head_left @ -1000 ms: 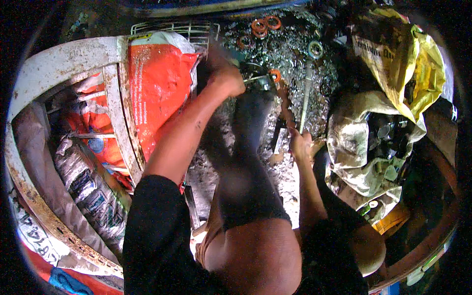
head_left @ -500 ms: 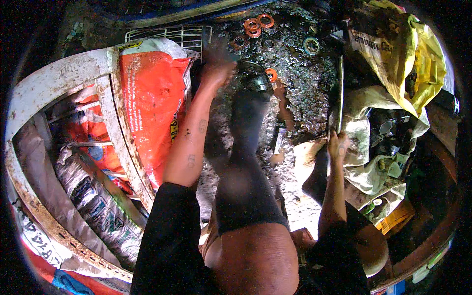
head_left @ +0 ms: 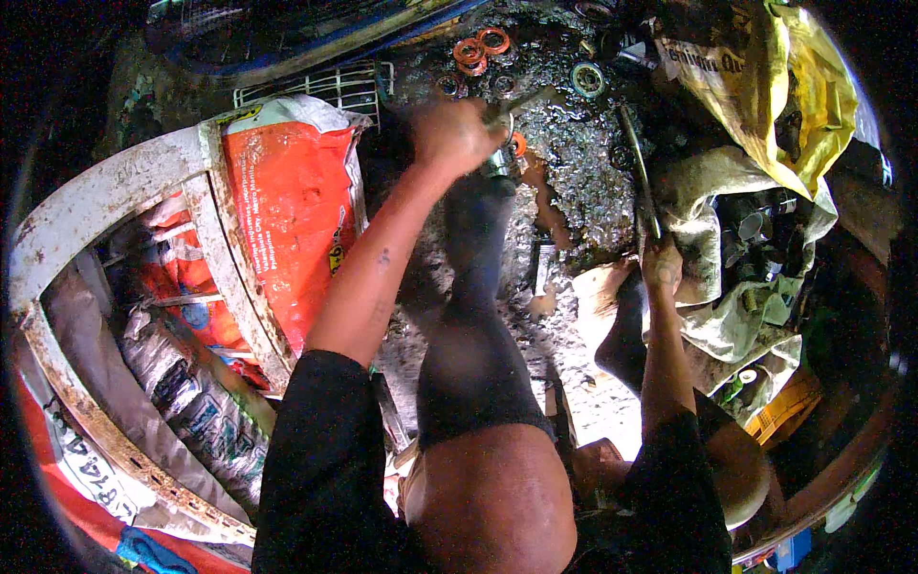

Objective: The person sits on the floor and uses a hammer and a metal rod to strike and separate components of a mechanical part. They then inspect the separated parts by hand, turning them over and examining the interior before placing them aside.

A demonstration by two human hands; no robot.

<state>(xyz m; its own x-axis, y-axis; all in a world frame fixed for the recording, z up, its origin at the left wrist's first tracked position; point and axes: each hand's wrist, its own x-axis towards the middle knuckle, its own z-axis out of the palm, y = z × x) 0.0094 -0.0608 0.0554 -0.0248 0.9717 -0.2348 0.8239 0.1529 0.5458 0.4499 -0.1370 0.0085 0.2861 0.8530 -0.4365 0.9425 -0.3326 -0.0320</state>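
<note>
My left hand (head_left: 451, 139) is closed, slightly blurred, above the toe end of my dark-covered left leg. From its fist a dark, narrow tool (head_left: 526, 102) sticks out to the right; its kind is too smeared to tell. Just under that fist sits a shiny round metal part (head_left: 499, 161), mostly hidden by the hand. My right hand (head_left: 660, 268) grips the near end of a long, thin metal bar (head_left: 638, 172). The bar's far end points forward over the wet, dark ground (head_left: 593, 143).
Several orange rings (head_left: 470, 55) and a pale-rimmed round part (head_left: 587, 79) lie ahead. A rusty white metal frame (head_left: 124, 158) and orange sack (head_left: 287, 191) stand left. On the right are a yellow sack (head_left: 822, 86) and an open pale sack (head_left: 703, 201) holding small parts.
My left hand has moved right, bringing its dark tool over the round metal part. The bar in my right hand has tilted, its far end leaning more to the left.
</note>
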